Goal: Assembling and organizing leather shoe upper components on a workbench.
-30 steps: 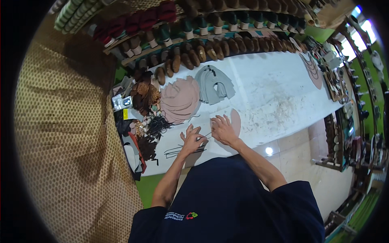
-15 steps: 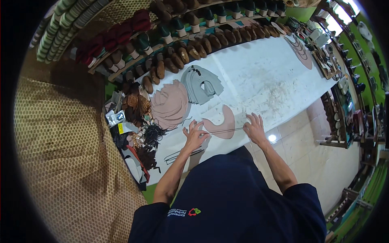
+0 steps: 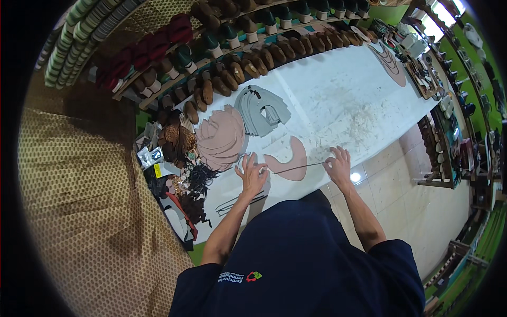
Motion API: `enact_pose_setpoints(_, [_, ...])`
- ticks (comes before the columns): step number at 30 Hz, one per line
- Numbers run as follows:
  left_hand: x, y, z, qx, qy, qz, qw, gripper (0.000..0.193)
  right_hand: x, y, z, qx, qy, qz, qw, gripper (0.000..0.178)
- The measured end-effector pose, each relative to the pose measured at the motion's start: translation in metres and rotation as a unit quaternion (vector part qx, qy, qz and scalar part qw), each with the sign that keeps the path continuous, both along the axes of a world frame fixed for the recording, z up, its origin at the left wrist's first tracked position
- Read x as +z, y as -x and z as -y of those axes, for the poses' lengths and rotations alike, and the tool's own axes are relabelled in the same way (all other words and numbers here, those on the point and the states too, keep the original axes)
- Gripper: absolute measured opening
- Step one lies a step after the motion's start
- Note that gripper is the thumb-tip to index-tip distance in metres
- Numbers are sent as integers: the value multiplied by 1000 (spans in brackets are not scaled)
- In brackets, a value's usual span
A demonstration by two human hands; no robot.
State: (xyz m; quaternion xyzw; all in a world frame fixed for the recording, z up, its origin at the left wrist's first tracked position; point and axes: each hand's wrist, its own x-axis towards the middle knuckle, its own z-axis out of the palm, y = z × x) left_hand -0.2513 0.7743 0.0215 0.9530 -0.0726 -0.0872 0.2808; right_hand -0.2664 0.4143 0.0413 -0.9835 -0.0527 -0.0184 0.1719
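Observation:
Between my hands a thin dark strip (image 3: 300,168) is drawn nearly straight, slanting up to the right. My left hand (image 3: 253,176) pinches its left end between thumb and fingertips, the other fingers raised. At the right end, my right hand (image 3: 338,167) has thumb and forefinger closed on the strip. Under the strip, on the white tabletop, lies a flat pinkish-brown crescent-shaped piece (image 3: 299,153), its hollow facing up and left. Several loose dark strips (image 3: 237,204) lie beside my left forearm.
Beyond my hands lie a fanned pile of pink pieces (image 3: 222,140) and a stack of grey curved pieces (image 3: 253,112). Dark scraps (image 3: 196,182) heap at the left. Brown shoe lasts (image 3: 253,70) line the far edge of the white table (image 3: 322,84). Shelves of shoes stand right.
My right hand has shifted slightly right and upward. The strip, which showed as two close strands, now shows as a single line. My left hand has barely moved.

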Motion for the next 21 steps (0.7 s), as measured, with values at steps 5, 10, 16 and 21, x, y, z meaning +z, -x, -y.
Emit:
enact_pose_setpoints(5, [-2,0,-13,23,-38,24,999,24,13,-6,-14,-120,-39,-1,992,21])
enact_pose_setpoints(10, [1,0,-15,21,-26,36,999,24,11,-10,-40,-108,-32,64,992,25])
enact_pose_setpoints(16, [2,3,-13,22,-27,24,999,29,1,-14,-89,157,-132,30,978,22])
enact_pose_setpoints(21, [2,3,-9,16,-30,27,999,33,2,-21,-121,216,-129,-19,968,19])
